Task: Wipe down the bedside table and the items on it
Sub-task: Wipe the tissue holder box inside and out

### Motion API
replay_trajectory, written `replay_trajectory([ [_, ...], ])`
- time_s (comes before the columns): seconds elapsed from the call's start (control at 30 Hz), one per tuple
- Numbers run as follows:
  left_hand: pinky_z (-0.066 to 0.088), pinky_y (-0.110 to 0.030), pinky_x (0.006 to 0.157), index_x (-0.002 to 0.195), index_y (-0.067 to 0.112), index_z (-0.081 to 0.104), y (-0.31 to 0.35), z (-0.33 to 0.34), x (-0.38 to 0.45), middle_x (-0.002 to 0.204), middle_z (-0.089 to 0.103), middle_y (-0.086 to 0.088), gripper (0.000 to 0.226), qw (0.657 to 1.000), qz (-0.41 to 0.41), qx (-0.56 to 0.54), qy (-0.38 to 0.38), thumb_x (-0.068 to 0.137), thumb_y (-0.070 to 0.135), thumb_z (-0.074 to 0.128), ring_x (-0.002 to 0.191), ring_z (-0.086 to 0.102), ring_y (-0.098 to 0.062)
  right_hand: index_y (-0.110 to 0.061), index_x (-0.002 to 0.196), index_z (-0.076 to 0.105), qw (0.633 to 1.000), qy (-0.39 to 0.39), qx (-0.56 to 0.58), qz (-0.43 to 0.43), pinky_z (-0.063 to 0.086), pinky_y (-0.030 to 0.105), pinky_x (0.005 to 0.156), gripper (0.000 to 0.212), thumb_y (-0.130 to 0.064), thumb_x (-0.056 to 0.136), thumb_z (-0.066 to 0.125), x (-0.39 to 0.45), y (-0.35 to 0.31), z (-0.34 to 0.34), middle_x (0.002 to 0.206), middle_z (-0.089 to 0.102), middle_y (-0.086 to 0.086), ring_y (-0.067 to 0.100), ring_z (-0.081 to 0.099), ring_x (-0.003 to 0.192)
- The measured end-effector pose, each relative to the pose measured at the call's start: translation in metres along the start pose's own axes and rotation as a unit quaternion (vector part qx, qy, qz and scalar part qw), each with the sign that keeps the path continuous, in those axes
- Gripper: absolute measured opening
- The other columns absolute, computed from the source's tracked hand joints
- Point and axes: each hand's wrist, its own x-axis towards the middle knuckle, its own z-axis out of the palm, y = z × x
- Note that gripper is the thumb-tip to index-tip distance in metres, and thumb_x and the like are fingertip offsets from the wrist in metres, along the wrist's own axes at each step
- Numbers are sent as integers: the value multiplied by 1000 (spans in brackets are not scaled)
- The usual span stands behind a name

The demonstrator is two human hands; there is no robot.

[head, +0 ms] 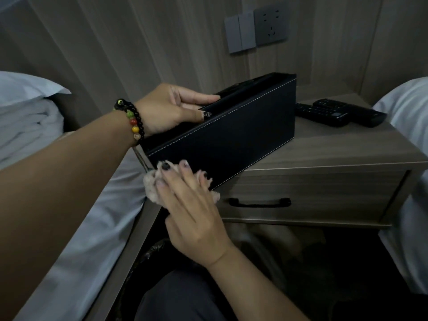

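On the far left a white-sheeted bed (30, 117) is lying alongside the wood-panelled wall, and here is the left hand (166, 110), beaded bracelet (133, 120) circling its wrist, gripping the top edge of the black stitched box (236, 133) with its fingers curling over the rim and steadying it. The box is standing tilted at the near left corner of the desk (324, 149), its near end hanging out past the desk's front edge. Just below it the right hand (192, 212) is pressing a fluffy beige cloth (157, 181) flat against the box's lower near corner, fingers stretched straight and spread over the cloth, not curling round it. Under that hand a bin lined with a black bag (148, 258) is sitting on the floor. Moving right, the desk's drawer front is showing a black handle (259, 202). Further right and farther back, two dark remote controls (338, 112) are lying side by side on the desk top, just beside the box's far end. Above them, grey switches and a socket (257, 31) are sitting on the wall, and a second white bed (410, 107) is edging in at the right.
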Motion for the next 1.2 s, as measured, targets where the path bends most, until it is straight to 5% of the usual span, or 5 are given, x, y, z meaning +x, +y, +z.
replay_trajectory([
  [0.37, 52, -13, 79, 117, 23, 62, 1, 0, 4, 90, 72, 14, 40, 1000, 2, 16, 0, 88, -5, 58, 85, 66, 3, 4, 139, 41, 916, 174, 47, 359, 19, 20, 117, 58, 11, 82, 48, 42, 57, -44, 150, 35, 15, 25, 21, 145],
  [0.53, 52, -12, 80, 123, 19, 58, 0, 0, 6, 86, 73, 14, 43, 1000, 1, 9, -12, 89, -7, 55, 83, 66, 4, 9, 136, 42, 976, 58, 36, 205, 20, 51, 118, 60, 11, 76, 45, 17, 1, -16, 148, 35, 19, 34, 21, 145],
  [0.77, 54, -16, 80, 114, 21, 66, -2, 0, 3, 103, 71, 2, 40, 998, -7, -52, -21, 88, -8, 54, 86, 68, -2, 8, 133, 45, 979, 83, 22, 183, 21, 53, 117, 59, 19, 75, 49, 40, 54, -41, 144, 40, 23, 40, 26, 142],
  [1.03, 52, -11, 77, 124, 21, 57, 3, 1, -7, 93, 72, 14, 57, 999, 4, -20, -28, 83, -18, 55, 90, 64, 5, -3, 141, 44, 895, 163, 23, 415, 13, -9, 96, 52, 0, 89, 50, 95, 92, -89, 150, 35, 6, 8, 31, 136],
  [1.2, 51, -10, 77, 113, 29, 66, -2, 1, -22, 98, 72, 10, 59, 996, 7, -60, -70, 83, -20, 53, 93, 64, 4, -15, 126, 61, 859, 163, 53, 483, 38, 30, 109, 38, -25, 90, 55, 115, 96, -126, 128, 59, 1, 12, 53, 120],
])
